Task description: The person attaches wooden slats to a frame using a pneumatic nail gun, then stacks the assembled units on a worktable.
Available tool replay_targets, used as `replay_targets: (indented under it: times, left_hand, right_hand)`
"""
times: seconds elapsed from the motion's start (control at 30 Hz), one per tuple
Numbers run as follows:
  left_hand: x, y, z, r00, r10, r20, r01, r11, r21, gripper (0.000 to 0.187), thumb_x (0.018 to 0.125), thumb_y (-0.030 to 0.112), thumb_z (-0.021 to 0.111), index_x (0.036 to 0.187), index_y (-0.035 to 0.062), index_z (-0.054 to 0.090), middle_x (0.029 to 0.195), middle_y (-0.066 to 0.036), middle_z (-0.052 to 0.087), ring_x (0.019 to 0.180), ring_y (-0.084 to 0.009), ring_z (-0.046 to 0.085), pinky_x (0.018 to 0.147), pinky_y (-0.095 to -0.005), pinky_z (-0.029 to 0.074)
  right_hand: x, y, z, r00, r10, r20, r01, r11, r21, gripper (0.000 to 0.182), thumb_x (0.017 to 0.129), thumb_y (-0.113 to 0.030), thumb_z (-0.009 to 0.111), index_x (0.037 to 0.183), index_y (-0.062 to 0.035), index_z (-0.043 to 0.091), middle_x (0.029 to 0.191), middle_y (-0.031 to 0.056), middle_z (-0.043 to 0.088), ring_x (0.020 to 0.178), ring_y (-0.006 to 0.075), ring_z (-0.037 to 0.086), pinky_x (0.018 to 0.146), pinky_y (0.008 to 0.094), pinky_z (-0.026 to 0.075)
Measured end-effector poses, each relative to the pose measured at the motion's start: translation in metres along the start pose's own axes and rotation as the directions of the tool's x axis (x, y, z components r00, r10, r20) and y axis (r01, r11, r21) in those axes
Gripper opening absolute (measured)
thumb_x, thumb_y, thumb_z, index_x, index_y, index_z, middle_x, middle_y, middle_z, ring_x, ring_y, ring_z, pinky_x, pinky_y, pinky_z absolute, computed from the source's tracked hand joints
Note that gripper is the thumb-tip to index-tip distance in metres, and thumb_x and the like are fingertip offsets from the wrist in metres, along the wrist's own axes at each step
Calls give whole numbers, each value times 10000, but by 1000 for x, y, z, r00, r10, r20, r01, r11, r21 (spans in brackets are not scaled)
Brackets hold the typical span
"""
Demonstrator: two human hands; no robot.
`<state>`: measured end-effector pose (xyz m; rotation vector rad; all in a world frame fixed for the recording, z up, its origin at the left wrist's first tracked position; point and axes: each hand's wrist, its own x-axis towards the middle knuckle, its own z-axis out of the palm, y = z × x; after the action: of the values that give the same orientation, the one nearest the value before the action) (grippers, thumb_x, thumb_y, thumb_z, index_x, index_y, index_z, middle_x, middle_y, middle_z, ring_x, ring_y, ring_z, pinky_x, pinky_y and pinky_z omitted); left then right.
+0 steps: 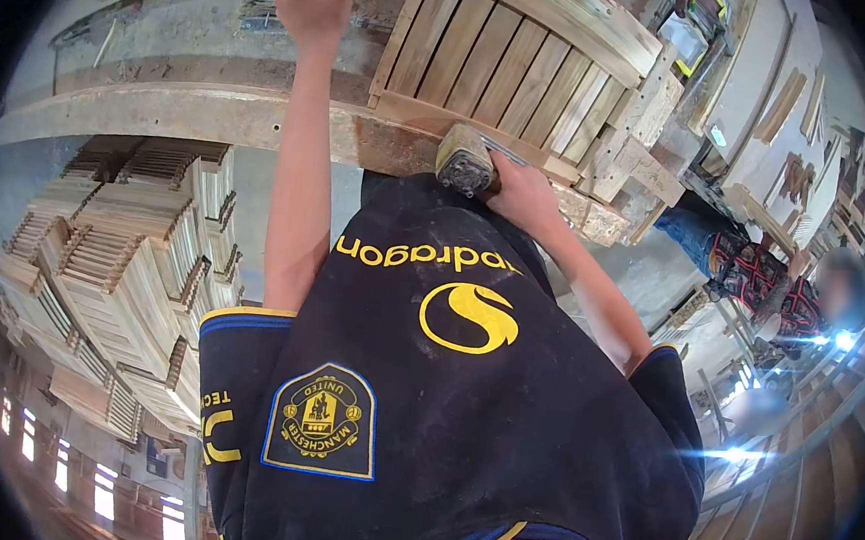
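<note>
My left hand [316, 3] is at the top edge of the view, above the workbench, its fingers curled together. Whatever it may hold is too small to make out. My right hand [526, 192] is closed around a worn, dusty grey and yellowish tool [466, 162], close to my body at the bench's near edge. Just beyond the tool lies a slatted wooden panel [482, 58], with several parallel slats inside a frame. The tool overlaps the panel's near rail; contact between them cannot be told.
The wooden workbench [152, 115] runs across the top. Stacks of slatted wooden pieces [117, 258] stand at the left. Wooden blocks [625, 168] sit right of the panel. A person in a checked shirt [767, 293] is at the far right, near a board-covered table [767, 83].
</note>
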<state>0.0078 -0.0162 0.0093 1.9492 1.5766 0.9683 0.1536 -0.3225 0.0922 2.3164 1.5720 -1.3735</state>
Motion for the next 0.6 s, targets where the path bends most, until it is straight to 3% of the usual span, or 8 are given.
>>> replay_targets:
  times: [0.07,0.13,0.17,0.23,0.4,0.6]
  left_hand:
    - [1,14,-6,1000,-15,4,15,1000,-4,214,769,158,588,662,-3,496,561,-80,491,511,-162,420,493,-308,363]
    - [-1,27,-13,983,-166,76,166,986,15,215,801,196,584,744,-11,586,643,-97,586,575,-201,531,563,-331,426]
    - [-4,17,-7,983,-166,80,166,986,13,215,801,196,584,744,-11,586,643,-97,586,575,-201,531,563,-331,426]
    - [-1,-15,3,995,41,-91,-44,998,-32,227,711,295,670,756,73,667,565,-57,585,527,-196,579,539,-303,448]
    - [1,-16,5,995,-16,-102,14,1000,-20,224,686,290,672,719,70,677,562,-65,595,518,-218,571,540,-314,456]
    - [4,-25,4,995,-64,-76,65,998,12,230,695,279,660,721,51,678,578,-54,603,539,-199,567,561,-307,454]
  right_hand:
    - [0,1,0,1000,-13,16,13,1000,-9,510,689,-251,696,1125,-84,492,821,205,630,768,400,605,672,488,479]
    - [-5,5,-3,999,-20,37,21,999,-25,509,689,-260,697,1109,-73,480,843,182,638,769,386,609,680,477,486]
    - [-10,7,-4,1000,-27,16,27,1000,-1,502,685,-252,696,1101,-73,481,838,183,638,766,384,610,674,476,488]
    - [-18,18,-5,999,-27,-19,28,999,25,495,681,-245,694,1094,-73,482,834,183,637,763,383,610,669,474,489]
    - [-53,89,7,997,29,-76,-33,998,-54,484,670,-214,680,1094,-83,486,806,172,632,749,376,610,639,474,482]
    - [-65,109,3,997,47,-65,-49,998,-36,465,687,-230,675,1090,-90,492,814,165,635,766,373,610,658,470,484]
